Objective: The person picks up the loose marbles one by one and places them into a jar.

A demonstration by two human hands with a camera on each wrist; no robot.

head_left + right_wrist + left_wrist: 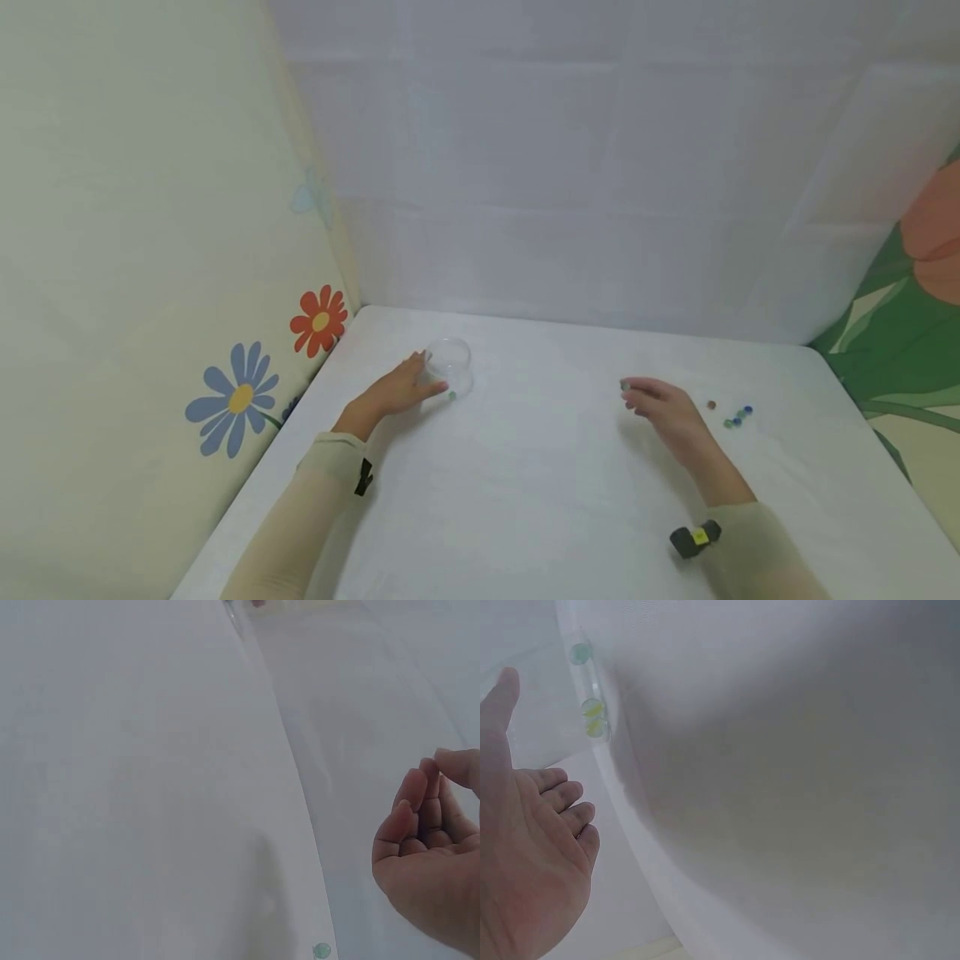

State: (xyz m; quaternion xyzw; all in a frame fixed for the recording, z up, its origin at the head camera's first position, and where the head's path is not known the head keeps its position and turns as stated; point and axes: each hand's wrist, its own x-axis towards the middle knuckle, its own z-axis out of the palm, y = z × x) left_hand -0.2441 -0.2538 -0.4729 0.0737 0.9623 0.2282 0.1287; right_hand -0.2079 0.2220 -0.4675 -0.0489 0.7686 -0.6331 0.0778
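Note:
A clear cup (448,358) stands at the far left of the table, with my left hand (397,389) around its side, thumb in front. Low inside the cup, the left wrist view shows a green marble (580,653) and two yellow-streaked marbles (593,718). My right hand (663,408) is raised above the table on the right. Its thumb and fingertips pinch a small dark greenish marble (625,385); in the right wrist view the fingers hide it.
Right of my right hand lie a brown marble (712,405) and a small cluster of blue and green marbles (737,422). White cloth covers the table (510,500). A white sheet (525,167) hangs behind, and flower-printed cloth (112,250) stands at the left.

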